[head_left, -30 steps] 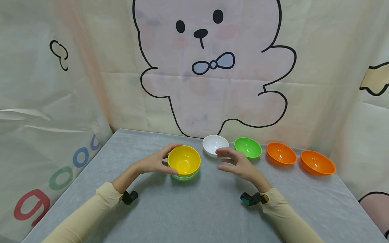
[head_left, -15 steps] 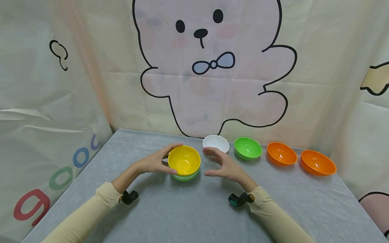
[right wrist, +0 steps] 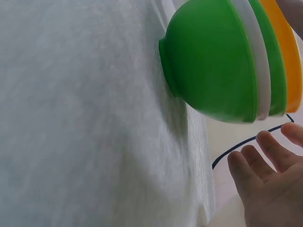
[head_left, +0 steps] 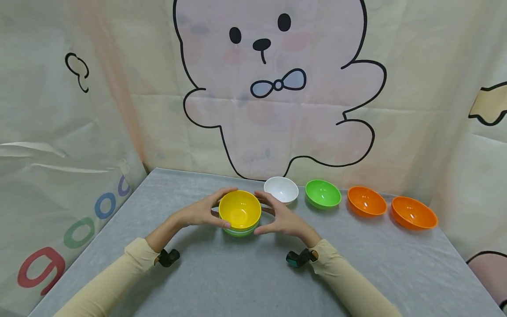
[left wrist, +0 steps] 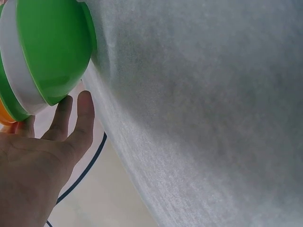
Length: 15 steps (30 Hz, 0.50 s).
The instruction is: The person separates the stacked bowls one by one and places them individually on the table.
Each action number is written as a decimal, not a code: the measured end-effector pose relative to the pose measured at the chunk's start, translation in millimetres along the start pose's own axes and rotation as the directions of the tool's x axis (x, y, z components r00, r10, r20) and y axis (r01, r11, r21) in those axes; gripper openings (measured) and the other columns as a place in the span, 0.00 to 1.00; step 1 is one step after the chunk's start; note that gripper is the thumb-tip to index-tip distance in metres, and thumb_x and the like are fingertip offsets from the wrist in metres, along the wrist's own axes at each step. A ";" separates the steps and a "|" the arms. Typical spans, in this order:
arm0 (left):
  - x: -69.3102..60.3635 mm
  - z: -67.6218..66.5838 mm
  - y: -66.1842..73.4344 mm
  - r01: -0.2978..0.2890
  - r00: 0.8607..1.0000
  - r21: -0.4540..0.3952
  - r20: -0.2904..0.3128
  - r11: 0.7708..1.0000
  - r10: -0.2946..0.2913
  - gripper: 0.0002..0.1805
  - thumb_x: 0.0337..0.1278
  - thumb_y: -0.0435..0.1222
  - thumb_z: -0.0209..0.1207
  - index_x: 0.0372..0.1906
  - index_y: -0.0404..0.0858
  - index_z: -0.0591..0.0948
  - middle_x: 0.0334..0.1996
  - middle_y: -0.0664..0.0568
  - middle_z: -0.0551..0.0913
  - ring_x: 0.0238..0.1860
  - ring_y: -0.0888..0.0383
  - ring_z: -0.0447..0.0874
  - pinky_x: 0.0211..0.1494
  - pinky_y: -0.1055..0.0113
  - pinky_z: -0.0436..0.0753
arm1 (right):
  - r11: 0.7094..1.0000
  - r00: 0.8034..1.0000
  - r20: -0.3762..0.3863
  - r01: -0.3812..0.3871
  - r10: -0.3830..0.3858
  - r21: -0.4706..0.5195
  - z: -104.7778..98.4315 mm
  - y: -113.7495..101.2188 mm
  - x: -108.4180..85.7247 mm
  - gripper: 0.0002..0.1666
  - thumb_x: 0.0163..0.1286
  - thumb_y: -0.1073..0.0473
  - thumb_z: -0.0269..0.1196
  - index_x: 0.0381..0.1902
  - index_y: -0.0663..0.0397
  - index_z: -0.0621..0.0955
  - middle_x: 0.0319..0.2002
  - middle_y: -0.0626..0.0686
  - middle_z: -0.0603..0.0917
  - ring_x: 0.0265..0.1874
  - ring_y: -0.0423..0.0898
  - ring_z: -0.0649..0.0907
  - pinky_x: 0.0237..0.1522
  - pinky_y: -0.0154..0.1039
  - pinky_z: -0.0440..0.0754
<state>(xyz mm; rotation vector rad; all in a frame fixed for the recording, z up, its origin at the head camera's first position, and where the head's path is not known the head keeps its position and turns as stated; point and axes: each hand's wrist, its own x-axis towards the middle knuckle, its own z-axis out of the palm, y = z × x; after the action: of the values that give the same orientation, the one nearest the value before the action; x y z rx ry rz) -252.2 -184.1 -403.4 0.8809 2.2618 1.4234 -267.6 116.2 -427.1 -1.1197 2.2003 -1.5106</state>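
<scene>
A stack of nested bowls stands upright on the table, a yellow bowl [head_left: 240,210] on top and green and white rims below it. In the right wrist view the lowest is a green bowl [right wrist: 208,61], then a white one, another green one and the yellow one. My left hand [head_left: 202,210] grips the stack's left side, thumb in front and fingers behind. In the left wrist view its fingertips [left wrist: 62,106] meet the bowls. My right hand [head_left: 283,218] is spread beside the stack's right side. Its fingers [right wrist: 244,172] look apart from the bowls in the right wrist view.
Along the table's back edge, right of the stack, stand a white bowl [head_left: 281,189], a green bowl [head_left: 323,194] and two orange bowls, one nearer [head_left: 366,201] and one at the far right [head_left: 414,213]. A grey cloth covers the table [head_left: 237,281]. Printed curtains hang behind and at both sides.
My right hand has moved left, from in front of the white bowl to the right side of the stack. The left hand and the bowls have stayed put.
</scene>
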 end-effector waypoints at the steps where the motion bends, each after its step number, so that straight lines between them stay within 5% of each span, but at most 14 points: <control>1: 0.0 0.0 0.2 0.000 1.000 0.002 0.000 1.000 0.000 0.53 0.55 0.36 0.74 0.81 0.44 0.53 0.73 0.49 0.62 0.69 0.45 0.65 0.62 0.47 0.76 | 1.000 1.000 0.002 -0.003 0.003 -0.001 1.2 0.0 2.0 0.62 0.57 0.64 0.79 0.80 0.55 0.54 0.77 0.59 0.57 0.74 0.56 0.62 0.70 0.55 0.63; 9: 0.0 0.4 2.1 0.004 1.000 0.008 0.000 1.000 -0.004 0.55 0.53 0.37 0.76 0.81 0.42 0.54 0.74 0.48 0.62 0.70 0.43 0.64 0.64 0.45 0.75 | 1.000 1.000 0.021 0.008 -0.008 0.002 9.1 -23.3 10.2 0.62 0.56 0.59 0.80 0.78 0.67 0.54 0.74 0.63 0.61 0.71 0.58 0.66 0.69 0.57 0.64; 15: 0.0 0.1 1.5 -0.009 1.000 0.014 -0.005 1.000 0.009 0.57 0.49 0.39 0.79 0.80 0.41 0.55 0.73 0.47 0.63 0.70 0.42 0.64 0.64 0.46 0.74 | 0.999 1.000 0.002 0.017 -0.017 -0.033 13.9 -0.1 18.5 0.66 0.52 0.59 0.81 0.80 0.61 0.54 0.73 0.58 0.63 0.68 0.55 0.69 0.68 0.54 0.66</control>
<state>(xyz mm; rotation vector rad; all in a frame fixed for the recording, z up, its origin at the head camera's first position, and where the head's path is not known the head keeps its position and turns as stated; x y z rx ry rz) -251.6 -183.6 -402.1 0.8942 2.2766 1.4177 -272.0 93.6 -429.1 -1.1527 2.2284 -1.4848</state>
